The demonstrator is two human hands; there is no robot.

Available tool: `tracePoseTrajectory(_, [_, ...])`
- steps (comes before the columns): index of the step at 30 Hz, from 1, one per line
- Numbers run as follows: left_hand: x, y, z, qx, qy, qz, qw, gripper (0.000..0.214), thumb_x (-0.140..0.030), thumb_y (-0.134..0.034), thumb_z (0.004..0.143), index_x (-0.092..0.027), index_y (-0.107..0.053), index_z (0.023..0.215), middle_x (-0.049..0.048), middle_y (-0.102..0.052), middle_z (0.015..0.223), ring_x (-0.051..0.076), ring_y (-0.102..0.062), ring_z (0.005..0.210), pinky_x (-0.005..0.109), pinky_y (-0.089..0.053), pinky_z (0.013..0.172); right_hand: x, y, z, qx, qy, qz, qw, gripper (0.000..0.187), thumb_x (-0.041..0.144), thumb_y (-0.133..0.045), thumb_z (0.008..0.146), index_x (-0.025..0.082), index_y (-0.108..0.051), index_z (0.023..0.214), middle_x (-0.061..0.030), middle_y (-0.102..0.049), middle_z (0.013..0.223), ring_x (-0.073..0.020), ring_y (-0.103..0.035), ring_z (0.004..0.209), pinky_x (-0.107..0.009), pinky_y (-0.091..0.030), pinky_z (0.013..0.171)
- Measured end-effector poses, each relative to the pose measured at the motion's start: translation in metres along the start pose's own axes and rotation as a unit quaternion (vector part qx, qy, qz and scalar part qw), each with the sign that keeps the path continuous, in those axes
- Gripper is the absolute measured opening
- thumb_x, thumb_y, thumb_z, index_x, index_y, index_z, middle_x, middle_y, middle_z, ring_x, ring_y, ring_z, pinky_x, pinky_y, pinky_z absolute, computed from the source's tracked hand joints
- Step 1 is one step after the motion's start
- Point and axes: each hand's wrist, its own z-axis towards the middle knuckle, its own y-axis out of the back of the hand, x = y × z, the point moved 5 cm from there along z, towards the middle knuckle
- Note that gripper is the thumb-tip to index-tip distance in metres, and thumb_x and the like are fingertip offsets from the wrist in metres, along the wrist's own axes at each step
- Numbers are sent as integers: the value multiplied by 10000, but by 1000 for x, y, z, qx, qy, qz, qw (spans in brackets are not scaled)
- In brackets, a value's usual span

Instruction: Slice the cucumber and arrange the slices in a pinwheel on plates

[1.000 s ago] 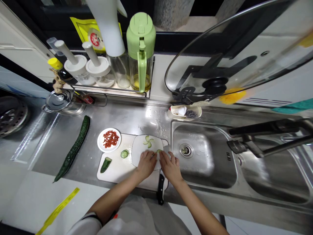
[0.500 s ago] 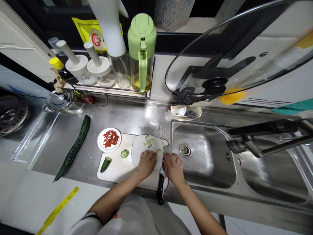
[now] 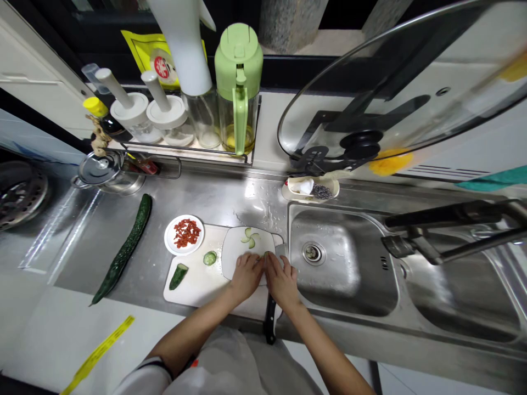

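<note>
My left hand [image 3: 246,274] and my right hand [image 3: 280,278] rest side by side on the near edge of a white oval plate [image 3: 236,249], fingertips almost touching. Both have bent, closed fingers, and whatever lies under them is hidden. A fan of thin cucumber slices [image 3: 250,237] sits at the plate's far side. The plate lies on a white cutting board [image 3: 197,285]. A knife with a black handle [image 3: 269,323] lies on the board under my right wrist.
On the board are a cucumber slice [image 3: 209,258] and a cucumber end [image 3: 178,276]. A small dish of red berries [image 3: 184,234] stands behind them, a whole cucumber [image 3: 123,249] on the steel counter to the left. A sink [image 3: 341,263] opens right beside the board.
My right hand has slid left toward my left hand and now covers the cucumber slice that showed at the plate's right edge. My left hand has barely moved.
</note>
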Motion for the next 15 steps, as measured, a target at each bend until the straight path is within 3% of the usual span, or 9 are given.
tracePoseTrajectory(15, [-2,1,0,-4,-3,-7,1000,352,-242,-510,874,-211,-545,1223,97,-564,1111,249,-456,1050,422,-426,866,0,3,-2,10,-6,-8,1000,427,233,-415,912,206,-500,1330,-101,-489,1370,-309,-361,1220,-453,-351,887])
